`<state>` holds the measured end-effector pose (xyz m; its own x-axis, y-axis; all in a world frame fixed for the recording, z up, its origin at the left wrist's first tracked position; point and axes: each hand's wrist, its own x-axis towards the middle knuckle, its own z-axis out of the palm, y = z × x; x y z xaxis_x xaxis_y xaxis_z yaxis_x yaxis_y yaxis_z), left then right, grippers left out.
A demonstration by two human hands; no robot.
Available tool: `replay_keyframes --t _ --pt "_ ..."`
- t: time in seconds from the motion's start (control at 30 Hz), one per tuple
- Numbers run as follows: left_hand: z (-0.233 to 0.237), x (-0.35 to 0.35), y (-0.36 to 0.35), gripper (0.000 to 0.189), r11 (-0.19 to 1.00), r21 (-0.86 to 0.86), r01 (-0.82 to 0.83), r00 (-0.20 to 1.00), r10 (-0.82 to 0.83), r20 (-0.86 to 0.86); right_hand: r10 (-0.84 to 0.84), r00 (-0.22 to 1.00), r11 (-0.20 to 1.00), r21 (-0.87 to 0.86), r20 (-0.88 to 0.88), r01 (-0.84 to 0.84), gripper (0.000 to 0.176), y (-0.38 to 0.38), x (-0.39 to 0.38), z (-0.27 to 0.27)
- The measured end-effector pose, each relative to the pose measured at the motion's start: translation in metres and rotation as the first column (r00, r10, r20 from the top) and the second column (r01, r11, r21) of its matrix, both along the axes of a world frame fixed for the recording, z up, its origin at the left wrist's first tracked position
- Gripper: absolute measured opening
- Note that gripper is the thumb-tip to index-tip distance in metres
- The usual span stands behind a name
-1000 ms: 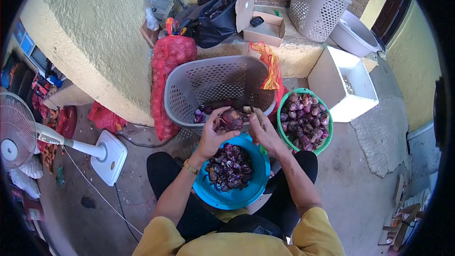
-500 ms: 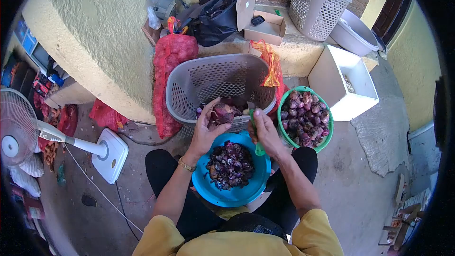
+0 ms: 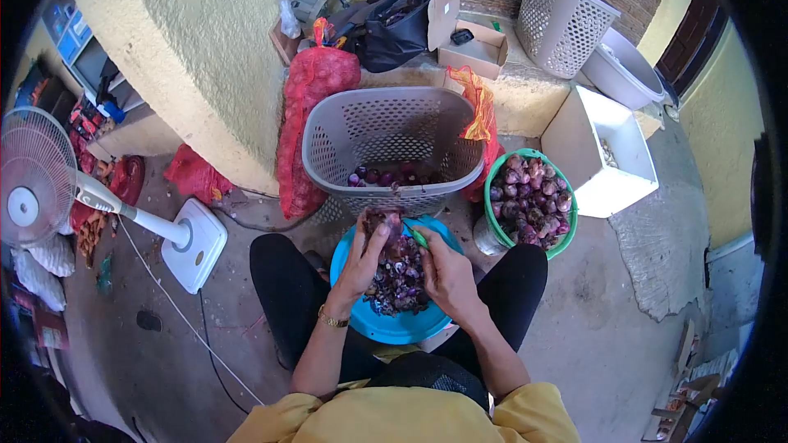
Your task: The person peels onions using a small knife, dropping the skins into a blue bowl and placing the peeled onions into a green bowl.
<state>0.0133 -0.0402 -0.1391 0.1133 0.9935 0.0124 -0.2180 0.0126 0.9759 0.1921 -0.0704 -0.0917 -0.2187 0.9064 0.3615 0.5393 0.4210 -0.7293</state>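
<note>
Red onion (image 3: 382, 223) with loose dry skin is gripped in my left hand (image 3: 359, 269), over the far side of a blue basin (image 3: 396, 330). A green-handled knife (image 3: 419, 238) sits in my closed right hand (image 3: 451, 277), its front end close to the onion. The blade is too small to make out. Dark purple onion skins and trimmings (image 3: 400, 285) lie in the basin between my knees. Just beyond my hands stands a grey perforated basket (image 3: 390, 100), with several red onions (image 3: 386, 176) at its bottom.
To the right, a green-rimmed basket (image 3: 572, 226) is heaped with onions, beside a white box (image 3: 570, 172). A full red mesh sack (image 3: 300, 139) leans left of the grey basket. A standing fan (image 3: 190, 250) with cables occupies the left floor.
Both hands have come back from the grey basket's edge to above the basin and closer together. The knife has moved left, up to the onion. The view has shifted slightly.
</note>
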Motion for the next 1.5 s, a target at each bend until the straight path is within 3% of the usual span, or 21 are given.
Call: replay_keyframes --t 0.13,0.27,0.33,0.7,0.87,0.97,1.03,1.1,1.13,1.17,1.27,1.33,1.4,1.43,1.5 --pt "0.009 -0.001 -0.018 0.052 0.999 -0.035 0.006 0.996 -0.009 -0.092 -0.017 1.0 1.0 0.021 0.026 0.017 0.039 -0.009 -0.004 -0.001" --pt "0.022 0.004 -0.025 0.053 1.0 -0.002 0.012 0.999 -0.012 -0.046 -0.062 0.996 0.998 0.026 0.057 0.061 0.041 -0.015 -0.006 -0.001" --pt "0.029 0.007 -0.028 0.054 0.996 0.078 -0.035 0.985 0.048 -0.164 -0.078 0.994 0.996 0.044 0.073 0.074 0.04 -0.018 -0.007 0.0" --pt "0.029 0.01 -0.026 0.049 0.969 0.229 -0.096 0.924 0.173 -0.342 -0.106 0.987 0.992 0.087 0.119 0.096 0.044 -0.021 -0.006 0.005" --pt "0.037 0.013 -0.027 0.05 0.94 0.327 -0.095 0.838 0.253 -0.483 -0.101 0.977 0.995 0.004 0.185 0.102 0.037 -0.021 -0.011 0.016" --pt "0.04 0.014 -0.029 0.052 0.953 0.281 -0.112 0.868 0.231 -0.439 -0.133 0.973 0.99 -0.012 0.187 0.137 0.036 -0.021 -0.018 0.007" --pt "0.044 0.014 -0.031 0.053 0.94 0.318 -0.126 0.825 0.277 -0.493 -0.143 0.979 0.99 0.014 0.145 0.142 0.034 -0.017 -0.017 -0.016" --pt "0.038 0.012 -0.03 0.053 0.908 0.385 -0.163 0.858 0.323 -0.399 -0.158 0.982 0.987 0.035 0.102 0.155 0.031 -0.02 -0.01 -0.062" --pt "0.037 0.008 -0.027 0.054 0.866 0.455 -0.207 0.881 0.367 -0.298 -0.164 0.977 0.984 -0.051 0.14 0.172 0.026 -0.025 0.0 -0.093" --pt "0.042 0.004 -0.027 0.052 0.861 0.477 -0.176 0.871 0.363 -0.333 -0.161 0.97 0.974 -0.131 0.18 0.185 0.021 -0.022 0.006 -0.108" --pt "0.037 -0.008 -0.025 0.052 0.911 0.403 -0.087 0.897 0.247 -0.366 -0.1 0.977 0.984 -0.127 0.188 0.125 0.016 -0.027 0.001 -0.083" --pt "0.041 -0.011 -0.03 0.052 0.914 0.395 -0.094 0.892 0.254 -0.374 -0.096 0.99 0.977 -0.179 0.099 0.113 0.014 -0.024 0.003 -0.077" --pt "0.035 -0.018 -0.031 0.053 0.95 0.312 -0.03 0.948 0.126 -0.293 -0.088 0.996 0.959 -0.272 -0.021 0.079 0.016 -0.02 0.007 -0.064" --pt "0.028 -0.021 -0.029 0.053 0.949 0.312 -0.035 0.947 0.131 -0.292 -0.123 0.983 0.971 -0.223 -0.138 0.09 0.017 -0.02 0.004 -0.043" --pt "0.016 -0.024 -0.028 0.058 0.986 0.166 -0.001 0.998 0.012 -0.068 -0.122 0.964 0.96 -0.273 -0.235 0.055 0.021 -0.019 0.003 -0.023"
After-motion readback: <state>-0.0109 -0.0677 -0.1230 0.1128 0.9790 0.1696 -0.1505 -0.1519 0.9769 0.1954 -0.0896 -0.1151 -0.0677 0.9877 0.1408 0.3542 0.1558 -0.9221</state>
